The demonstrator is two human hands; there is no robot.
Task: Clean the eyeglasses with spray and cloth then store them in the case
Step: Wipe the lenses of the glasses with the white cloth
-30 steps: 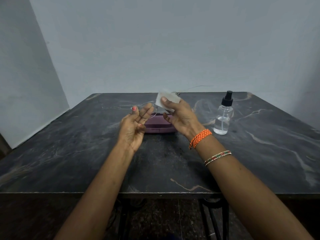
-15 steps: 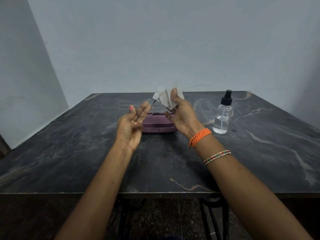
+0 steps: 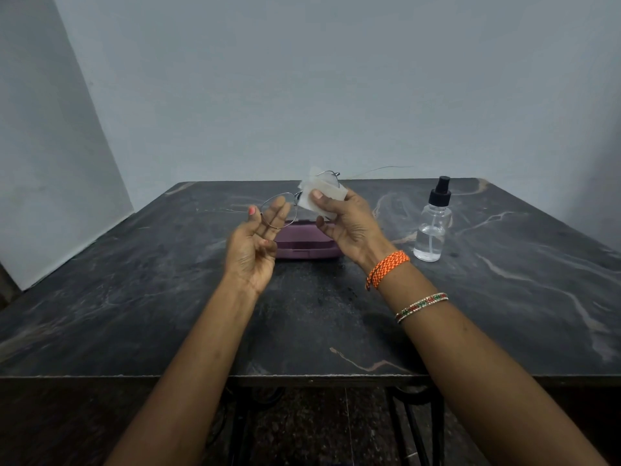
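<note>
Eyeglasses [image 3: 280, 210], thin wire frame, are held up in the air above the table, in front of the case. Left lens ring sits vs. the left hand [image 3: 253, 245]: fingers mostly straight, supporting the rim from behind, thumb w/ pink nail at the lens edge; whether it actually pinches the rim I can't tell. Right lens is wrapped in the white cloth [image 3: 319, 195], which the right hand [image 3: 349, 223] pinches, thumb pressing on the near face, fingers behind. One temple wire pokes out to the right past the cloth.

Purple case [image 3: 304, 245] lies flat on the table just behind and below both hands, lid down; hands cover its upper edge and both ends in part. Spray bottle [image 3: 433, 227], clear w/ black pump top, upright, some liquid at the bottom, stands right of the case, apart from it.

Dark marble table [image 3: 134, 314] w/ pale veins. Orange braided band [image 3: 386, 269] and a beaded bangle [image 3: 421, 306] on the right wrist/forearm. Grey wall [image 3: 302, 79] behind.
</note>
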